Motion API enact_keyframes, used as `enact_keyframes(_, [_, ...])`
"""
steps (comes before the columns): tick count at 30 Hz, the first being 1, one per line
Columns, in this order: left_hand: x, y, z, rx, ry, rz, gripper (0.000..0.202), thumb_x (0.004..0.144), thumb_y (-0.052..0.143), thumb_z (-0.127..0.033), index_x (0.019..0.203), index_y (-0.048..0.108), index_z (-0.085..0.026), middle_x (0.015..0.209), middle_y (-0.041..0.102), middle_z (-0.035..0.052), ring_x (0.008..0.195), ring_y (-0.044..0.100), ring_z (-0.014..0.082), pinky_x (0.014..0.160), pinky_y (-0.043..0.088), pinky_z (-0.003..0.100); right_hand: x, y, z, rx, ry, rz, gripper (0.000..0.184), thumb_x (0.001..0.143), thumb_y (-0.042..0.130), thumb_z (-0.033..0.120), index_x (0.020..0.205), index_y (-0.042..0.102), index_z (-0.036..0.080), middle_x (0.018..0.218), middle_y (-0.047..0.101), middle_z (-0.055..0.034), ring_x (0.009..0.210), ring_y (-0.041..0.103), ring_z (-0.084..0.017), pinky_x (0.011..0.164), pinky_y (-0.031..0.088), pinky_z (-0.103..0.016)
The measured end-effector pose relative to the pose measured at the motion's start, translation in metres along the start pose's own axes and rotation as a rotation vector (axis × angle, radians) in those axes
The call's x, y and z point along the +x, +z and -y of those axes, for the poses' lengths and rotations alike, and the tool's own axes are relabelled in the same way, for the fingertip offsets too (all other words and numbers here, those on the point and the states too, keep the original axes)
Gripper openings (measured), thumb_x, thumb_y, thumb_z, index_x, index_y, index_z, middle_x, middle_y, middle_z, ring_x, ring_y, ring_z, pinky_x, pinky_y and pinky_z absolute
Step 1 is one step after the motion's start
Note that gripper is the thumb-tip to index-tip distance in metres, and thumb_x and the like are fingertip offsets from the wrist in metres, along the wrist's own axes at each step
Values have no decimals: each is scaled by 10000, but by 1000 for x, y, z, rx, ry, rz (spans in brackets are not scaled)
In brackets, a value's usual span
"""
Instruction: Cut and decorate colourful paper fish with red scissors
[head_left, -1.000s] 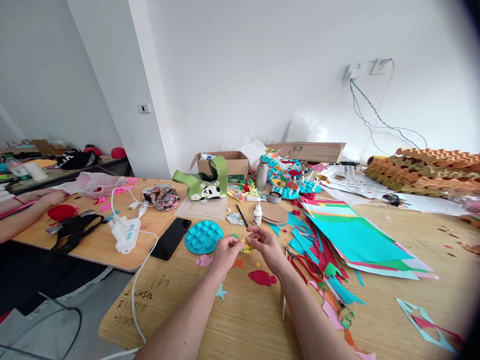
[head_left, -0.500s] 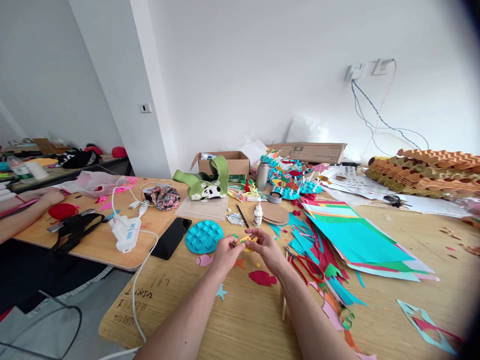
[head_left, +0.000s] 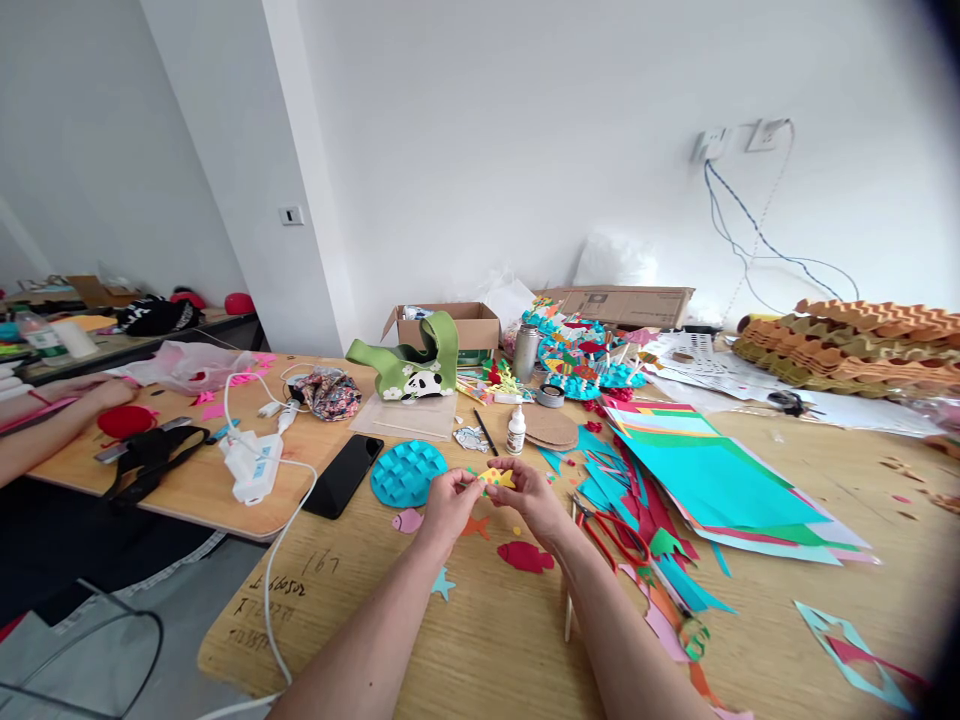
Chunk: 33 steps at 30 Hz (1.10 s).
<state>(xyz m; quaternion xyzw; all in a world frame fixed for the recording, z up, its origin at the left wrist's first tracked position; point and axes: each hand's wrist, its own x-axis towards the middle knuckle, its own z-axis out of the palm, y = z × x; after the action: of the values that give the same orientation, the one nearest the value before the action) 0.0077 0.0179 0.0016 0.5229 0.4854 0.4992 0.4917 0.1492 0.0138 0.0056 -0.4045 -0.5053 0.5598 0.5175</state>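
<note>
Both my hands meet over the wooden table, just right of centre. My left hand (head_left: 450, 503) and my right hand (head_left: 534, 493) pinch a small yellow paper cutout (head_left: 496, 478) between their fingertips, with red dots or marks faintly visible on it. Just left of my left hand lies a round blue folded-paper disc (head_left: 409, 473). Below my hands are a pink paper fish (head_left: 407, 520), an orange paper fish (head_left: 475, 527), a red paper fish (head_left: 525, 556) and a teal paper star (head_left: 442, 584). Beyond my fingers stand a small white glue bottle (head_left: 516, 430) and a thin black brush (head_left: 484, 431).
A co-worker's hand (head_left: 109, 393) rests at the far left. A black phone (head_left: 343, 476), white power adapter (head_left: 251, 468), red-handled scissors (head_left: 611, 540), stacked coloured paper (head_left: 720, 480), and a cardboard box (head_left: 442, 328) surround my hands.
My hands have drawn closer together. The yellow cutout has risen slightly and turned in my fingers, showing a broader face. The view has shifted slightly.
</note>
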Motion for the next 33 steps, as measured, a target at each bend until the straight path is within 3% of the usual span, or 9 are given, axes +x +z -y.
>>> enact_keyframes(10, [2, -3, 5, 22, 13, -22, 249, 651, 626, -397, 659, 621, -148, 605, 575, 18, 591, 507, 135, 514, 353, 221, 0, -1, -4, 24, -4, -29, 527, 547, 814, 444, 951, 593, 188, 741, 585, 12, 647, 548, -127, 609, 461, -274])
enact_keyframes(22, [1, -1, 4, 48, 25, 13, 304, 662, 630, -452, 665, 621, -149, 583, 576, 13, 576, 500, 134, 525, 357, 233, 2, -2, -6, 33, -8, -58, 603, 511, 844, 344, 1026, 577, 183, 653, 571, 47, 597, 542, -117, 594, 435, -262])
enact_keyframes(33, [-1, 0, 2, 52, 4, 42, 347, 669, 612, -500, 654, 590, -154, 568, 533, -7, 553, 477, 129, 503, 349, 233, 4, -6, -3, 95, -25, -107, 653, 506, 839, 384, 1066, 566, 190, 673, 591, 34, 588, 567, -128, 566, 427, -259])
